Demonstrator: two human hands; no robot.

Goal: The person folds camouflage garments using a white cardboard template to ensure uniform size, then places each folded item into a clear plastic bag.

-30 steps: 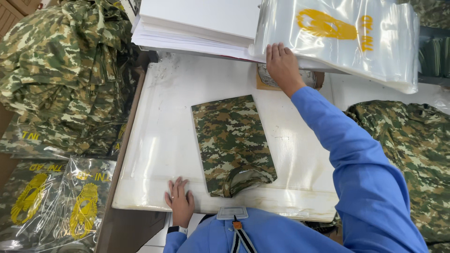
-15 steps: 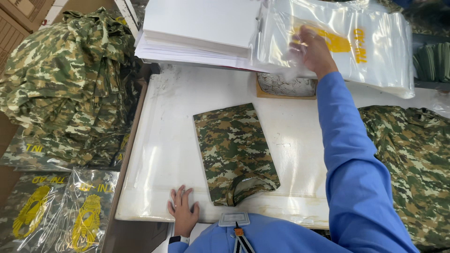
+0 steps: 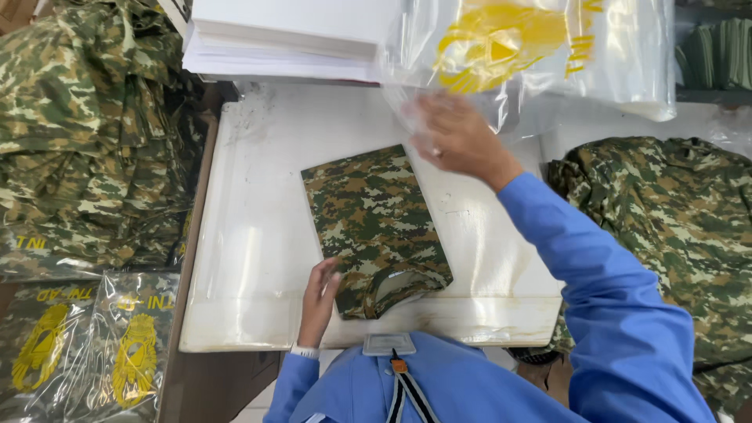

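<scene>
**Folded camouflage shirt between the two hands on the white board**

The folded camouflage shirt (image 3: 374,231) lies flat near the middle of the white board (image 3: 251,235), its collar end toward the person and its far edge pointing up the table. The left hand (image 3: 319,301) rests at the shirt's near left corner, fingers spread and flat, touching the edge of the cloth beside the collar without gripping it. The right hand (image 3: 458,141) is raised above the board just past the shirt's far right corner, apart from the cloth. It is blurred, and its fingers are closed on the lower edge of a clear plastic bag (image 3: 533,55) printed with a yellow emblem, which hangs down from the stack at the top of the table. So the shirt sits between the two hands, one at its near end and one beyond its far end.

A stack of white sheets (image 3: 290,35) lies beside the clear bags. Heaps of loose camouflage garments (image 3: 86,133) fill the left side, and another heap (image 3: 666,227) lies to the right. Bagged shirts (image 3: 86,345) with yellow emblems lie at the lower left.
</scene>
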